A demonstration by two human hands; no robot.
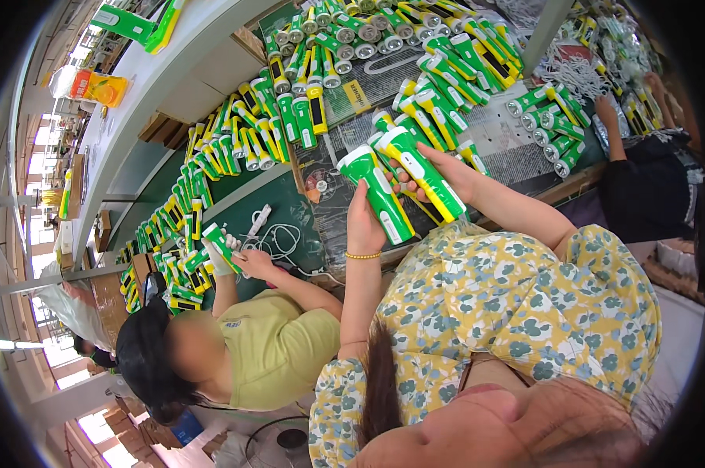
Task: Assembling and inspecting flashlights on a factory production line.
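Observation:
My left hand [362, 220], with a yellow bead bracelet at the wrist, is closed round a green and white flashlight [377, 193], its wide head tilted up and to the left. In my right hand [450, 175] is a second green flashlight [419, 173] with a yellow edge, its head beside the first one's. The two flashlights are side by side above the front of the bench. Yellow and green parts show behind and between them; whether these belong to another held flashlight I cannot tell.
Many green and yellow flashlights [438, 113] lie in rows and heaps on the bench. A yellow card [358, 97] lies among them. At the left, a co-worker [278, 343] handles another flashlight [221, 243] near a white cable [278, 242]. Another person's arm [611, 129] reaches in at right, by white cords.

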